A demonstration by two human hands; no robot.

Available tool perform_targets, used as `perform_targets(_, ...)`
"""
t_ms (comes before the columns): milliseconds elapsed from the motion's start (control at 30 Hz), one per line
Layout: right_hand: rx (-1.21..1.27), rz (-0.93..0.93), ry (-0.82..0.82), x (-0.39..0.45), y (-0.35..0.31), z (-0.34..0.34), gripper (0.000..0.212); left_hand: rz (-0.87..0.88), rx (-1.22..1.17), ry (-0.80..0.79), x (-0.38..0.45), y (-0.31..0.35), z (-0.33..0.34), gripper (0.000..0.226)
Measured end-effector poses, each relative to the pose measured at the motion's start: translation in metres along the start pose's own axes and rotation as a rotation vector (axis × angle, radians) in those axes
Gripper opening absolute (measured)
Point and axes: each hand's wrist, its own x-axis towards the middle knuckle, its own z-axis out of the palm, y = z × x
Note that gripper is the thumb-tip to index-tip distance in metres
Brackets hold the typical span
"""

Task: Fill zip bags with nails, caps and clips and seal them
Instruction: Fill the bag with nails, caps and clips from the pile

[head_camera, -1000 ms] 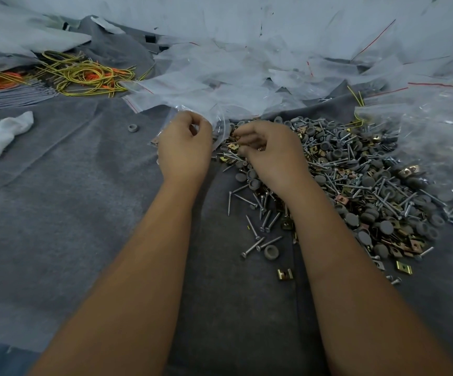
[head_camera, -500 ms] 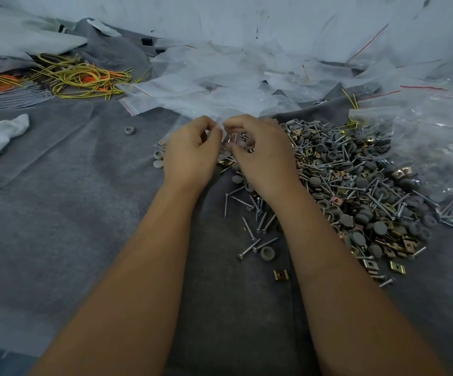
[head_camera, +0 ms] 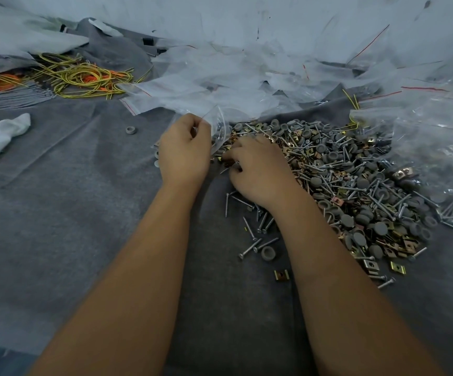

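While gripping the rim of one small clear bag (head_camera: 219, 126) between curled fingers and thumb, left hand (head_camera: 184, 150) raised just above the grey cloth (head_camera: 57, 213), bag mouth gaping toward the heap. Right hand (head_camera: 257, 169) just beside it, knuckles up, fingers curled down into the near edge of the heap (head_camera: 355, 185); whether anything is pinched there, cannot tell. Two hands, one bag held, one heap of mixed parts: silver nails, round grey caps, brass-coloured folded clips, far too many to count. Strays near the right forearm: about ten loose nails (head_camera: 249, 248), one upturned cap (head_camera: 269, 253), one clip (head_camera: 281, 274) alone on the cloth. One more grey ring-shaped cap (head_camera: 131, 130) well apart to the left. Held bag thin, see-through, crumpled, a few nails and bits showing inside against the left palm. Behind, a drift of empty clear bags (head_camera: 219, 77) with red seal lines. At right, one large clear sack (head_camera: 437, 147) holding more caps and nails. Far left, one tangle of yellow and orange wires (head_camera: 84, 77) and one white rag (head_camera: 0, 134).
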Motion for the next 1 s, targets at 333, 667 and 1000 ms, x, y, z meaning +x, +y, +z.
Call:
perform_targets(333,0.026,0.100,0.065,0.000,0.003,-0.002,0.015,-0.018,-0.004,0.005,0.000,0.000,0.000,0.021)
perform_targets(667,0.523,0.190,0.217,0.000,0.004,-0.007,0.014,0.044,0.094,-0.022,-0.001,0.000,-0.001,0.021)
perform_targets(1000,0.483,0.262,0.241,-0.003,0.005,-0.017,0.011,0.010,0.082,0.074,0.000,0.000,-0.004,0.022)
